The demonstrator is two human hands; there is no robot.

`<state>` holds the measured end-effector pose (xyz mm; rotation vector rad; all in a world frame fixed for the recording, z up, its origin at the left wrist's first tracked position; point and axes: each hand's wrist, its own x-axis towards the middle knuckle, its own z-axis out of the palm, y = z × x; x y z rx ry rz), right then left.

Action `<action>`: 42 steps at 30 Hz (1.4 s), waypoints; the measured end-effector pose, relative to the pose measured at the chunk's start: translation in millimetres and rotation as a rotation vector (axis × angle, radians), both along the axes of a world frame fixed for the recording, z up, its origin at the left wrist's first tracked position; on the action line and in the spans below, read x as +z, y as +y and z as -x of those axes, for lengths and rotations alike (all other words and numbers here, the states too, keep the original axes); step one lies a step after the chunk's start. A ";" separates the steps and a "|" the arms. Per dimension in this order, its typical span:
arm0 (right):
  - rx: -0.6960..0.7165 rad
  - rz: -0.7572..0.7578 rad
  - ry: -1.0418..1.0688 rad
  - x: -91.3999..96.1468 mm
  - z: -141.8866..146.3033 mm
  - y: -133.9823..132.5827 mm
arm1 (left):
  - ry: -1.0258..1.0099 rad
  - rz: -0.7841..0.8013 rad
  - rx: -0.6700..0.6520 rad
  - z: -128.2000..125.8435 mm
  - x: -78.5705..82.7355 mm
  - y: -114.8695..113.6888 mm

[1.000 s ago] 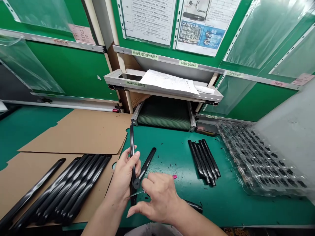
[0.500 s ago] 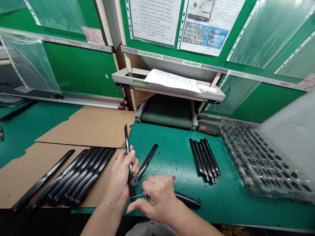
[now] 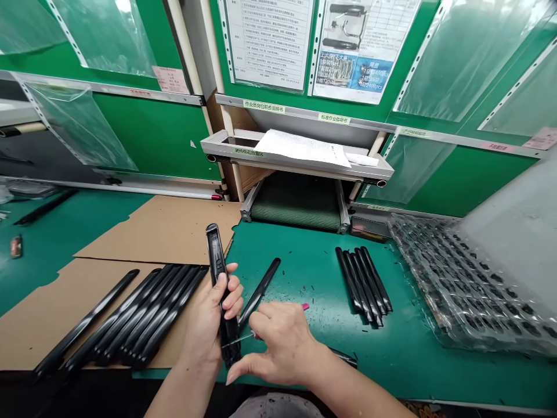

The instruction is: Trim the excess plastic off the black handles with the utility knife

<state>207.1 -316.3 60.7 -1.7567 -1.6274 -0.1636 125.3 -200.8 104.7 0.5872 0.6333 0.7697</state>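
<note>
My left hand (image 3: pixel 212 322) is closed around a long black plastic handle part (image 3: pixel 216 261), held upright with its hollow inner side facing me. My right hand (image 3: pixel 278 342) is pinched on a thin metal blade tool with a pink handle end (image 3: pixel 305 306); the blade tip touches the lower end of the held part. Another black part (image 3: pixel 260 292) lies on the green mat just behind my hands. A row of several black parts (image 3: pixel 143 316) lies on cardboard to the left. A smaller group of black parts (image 3: pixel 363 284) lies to the right.
Cardboard sheets (image 3: pixel 165 229) cover the left of the green bench. A clear plastic blister tray (image 3: pixel 461 278) with small black pieces sits at right. A ribbed conveyor belt (image 3: pixel 298 209) runs under a metal shelf with a paper sheet (image 3: pixel 304 148). Instruction sheets hang above.
My left hand has turned the held part so its hollow inner side now faces me, and tilted its top leftward. My right hand stays at the part's lower end with the blade.
</note>
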 end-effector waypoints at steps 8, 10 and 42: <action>-0.117 -0.133 0.010 1.8 11.0 0.1 | -0.031 0.114 0.053 1.2 7.7 2.5; -0.127 -0.144 0.020 3.4 11.3 1.1 | -0.028 0.115 0.050 0.5 9.3 2.6; -0.132 -0.247 0.443 22.7 17.7 -20.6 | 0.075 -0.170 -0.085 5.2 -3.2 13.5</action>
